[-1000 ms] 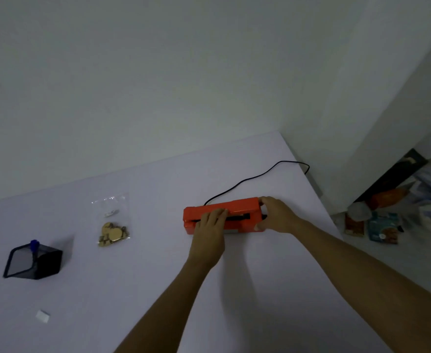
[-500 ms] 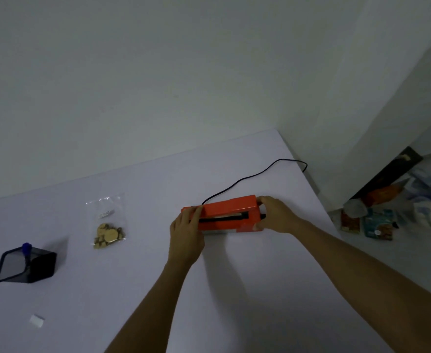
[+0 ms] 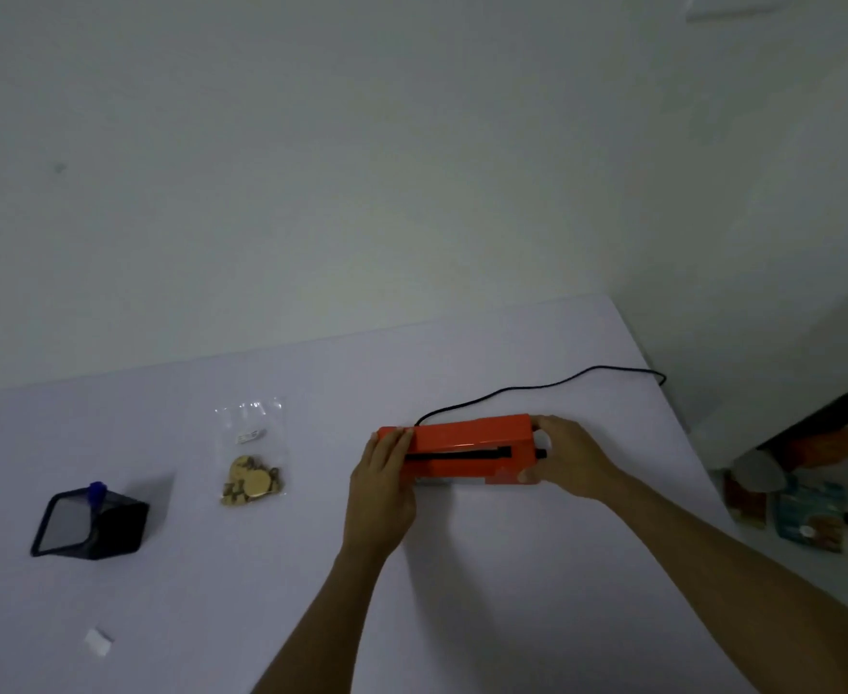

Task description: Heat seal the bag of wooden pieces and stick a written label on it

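Hands grip one orange heat sealer (image 3: pixel 467 445) from both ends on the white table (image 3: pixel 512 568): the left hand (image 3: pixel 381 485) wraps its fingers over the sealer's left end with the thumb along the near side, and the right hand (image 3: pixel 564 463) closes around the right end, fingers over the top and thumb low on the front face. A single black cord (image 3: pixel 552 388) runs from the sealer's back toward the table's far right edge. One clear bag (image 3: pixel 251 450) of wooden pieces lies flat on the table well to the left of the sealer, untouched, with the pieces bunched at its near end. Farther left sits one dark mesh pen holder (image 3: pixel 93 525) with one blue-capped pen (image 3: pixel 96 490) in it. One small white label (image 3: pixel 98 641) lies on the table nearer the camera, apart from everything else.
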A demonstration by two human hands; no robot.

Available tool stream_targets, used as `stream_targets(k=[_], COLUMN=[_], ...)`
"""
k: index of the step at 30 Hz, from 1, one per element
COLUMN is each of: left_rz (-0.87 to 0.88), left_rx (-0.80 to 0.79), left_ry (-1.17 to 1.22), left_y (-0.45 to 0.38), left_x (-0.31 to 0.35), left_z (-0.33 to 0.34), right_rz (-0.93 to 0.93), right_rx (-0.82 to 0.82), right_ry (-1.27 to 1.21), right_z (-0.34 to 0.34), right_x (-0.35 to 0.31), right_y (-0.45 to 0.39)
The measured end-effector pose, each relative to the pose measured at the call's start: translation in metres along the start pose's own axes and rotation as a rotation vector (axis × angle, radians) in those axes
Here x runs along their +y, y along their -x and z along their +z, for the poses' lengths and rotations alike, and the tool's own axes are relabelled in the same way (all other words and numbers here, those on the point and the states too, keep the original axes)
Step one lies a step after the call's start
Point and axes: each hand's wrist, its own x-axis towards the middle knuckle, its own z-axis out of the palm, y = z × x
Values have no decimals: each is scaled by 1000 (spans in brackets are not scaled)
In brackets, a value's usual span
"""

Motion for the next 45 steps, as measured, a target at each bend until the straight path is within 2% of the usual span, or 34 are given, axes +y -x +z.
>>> stream_targets(k=[9, 21, 31, 37, 40, 45], left_rz=[-92, -128, -130, -121, -161, -155], left_rx=[43, 69, -4, -21, -55, -142], left_ry=[-22, 44, 14, 9, 12, -7], left_y=[-61, -97, -92, -75, -47, 15], left_x=[-65, -62, -44, -39, -34, -42], left_z=[-22, -25, -44, -60, -70, -79], right_rz=[-62, -12, 26, 99, 180, 177], right_rx=[-69, -75, -44, 7, -11, 21], right_ry=[24, 4, 12, 160, 215, 332], right_z=[8, -1, 4, 12, 29, 81], right_x=[-50, -58, -64, -59, -53, -58], right_y=[-99, -130, -105, -67, -34, 26])
